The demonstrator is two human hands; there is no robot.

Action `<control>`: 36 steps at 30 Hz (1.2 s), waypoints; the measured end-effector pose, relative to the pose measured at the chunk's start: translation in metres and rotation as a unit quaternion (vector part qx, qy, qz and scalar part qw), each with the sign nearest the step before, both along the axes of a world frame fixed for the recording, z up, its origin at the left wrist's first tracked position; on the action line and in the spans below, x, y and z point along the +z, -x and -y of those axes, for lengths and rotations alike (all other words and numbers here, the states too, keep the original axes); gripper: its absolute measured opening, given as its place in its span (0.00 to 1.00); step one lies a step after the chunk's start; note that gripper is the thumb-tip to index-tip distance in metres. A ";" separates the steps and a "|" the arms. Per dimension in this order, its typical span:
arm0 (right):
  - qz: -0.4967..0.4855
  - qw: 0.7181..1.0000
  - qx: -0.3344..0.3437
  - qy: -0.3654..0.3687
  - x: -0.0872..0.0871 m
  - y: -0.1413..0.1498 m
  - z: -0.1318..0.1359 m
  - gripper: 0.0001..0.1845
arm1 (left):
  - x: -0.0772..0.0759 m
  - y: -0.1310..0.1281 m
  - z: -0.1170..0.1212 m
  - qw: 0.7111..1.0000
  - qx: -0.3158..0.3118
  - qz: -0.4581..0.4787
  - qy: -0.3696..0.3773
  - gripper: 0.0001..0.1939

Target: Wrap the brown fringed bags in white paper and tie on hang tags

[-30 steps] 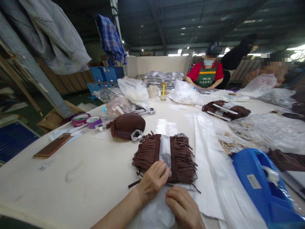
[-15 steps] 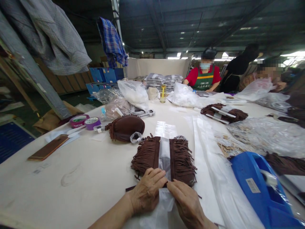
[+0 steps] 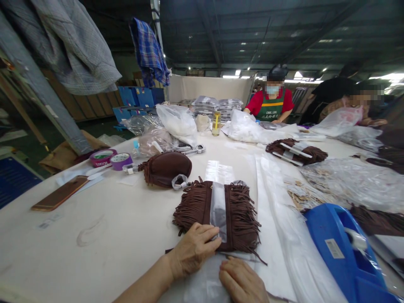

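A dark brown fringed bag (image 3: 243,219) lies on the table in front of me, with fringe along both sides. A translucent plastic strip (image 3: 218,206) runs down its middle and spreads onto the table below the bag. My left hand (image 3: 196,248) lies across the near edge of the bag and strip, its fingers stretched out and pressing down. Just below the bag, my right hand (image 3: 243,280) has curled fingers at the loose plastic; its fingertips are partly hidden. A second brown bag (image 3: 168,169), rounded with fringe at its left end, lies behind and to the left.
White film sheets (image 3: 280,235) and a blue plastic dispenser (image 3: 344,248) are on the right. Purple tape rolls (image 3: 121,161) and a brown phone-like slab (image 3: 59,193) lie left. Another wrapped fringed bag (image 3: 296,151) sits farther back. A masked co-worker (image 3: 270,105) stands across the table.
My right hand has moved down toward me, away from the bag's near edge, and its fingers are now more curled. My left hand has stayed on the bag's edge.
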State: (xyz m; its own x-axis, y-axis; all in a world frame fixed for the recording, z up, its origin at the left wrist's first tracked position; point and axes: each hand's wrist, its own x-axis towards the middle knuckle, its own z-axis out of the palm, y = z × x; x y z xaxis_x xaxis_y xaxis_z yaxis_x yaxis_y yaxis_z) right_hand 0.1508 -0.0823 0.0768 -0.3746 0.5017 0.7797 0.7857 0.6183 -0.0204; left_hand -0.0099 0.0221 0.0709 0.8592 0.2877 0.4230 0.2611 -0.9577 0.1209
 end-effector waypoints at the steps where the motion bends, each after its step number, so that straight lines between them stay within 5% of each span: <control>1: 0.003 1.000 -0.003 -0.001 0.000 0.000 0.001 0.17 | -0.003 -0.001 0.000 1.000 -0.004 0.015 -0.025 0.10; 12: 0.007 1.000 -0.002 -0.016 -0.013 0.010 0.005 0.17 | -0.013 -0.007 0.003 0.986 -0.013 0.105 -0.131 0.16; 20: -0.048 0.991 0.026 0.122 0.014 -0.008 -0.019 0.14 | -0.003 -0.006 0.004 0.999 -0.011 0.033 0.006 0.11; 23: -0.089 0.978 -0.017 0.188 0.018 -0.013 -0.033 0.11 | 0.002 -0.002 0.006 0.994 -0.036 0.065 0.082 0.18; 27: -0.167 0.952 -0.062 0.250 0.016 -0.016 -0.050 0.14 | -0.007 -0.007 0.011 0.972 0.063 0.162 0.157 0.32; 31: -0.201 0.933 -0.098 0.283 0.003 -0.019 -0.062 0.13 | -0.021 -0.018 0.013 0.951 0.140 0.218 0.167 0.28; 36: -0.215 0.888 -0.174 0.368 -0.004 -0.017 -0.068 0.10 | -0.026 -0.023 0.015 0.947 0.150 0.251 0.133 0.23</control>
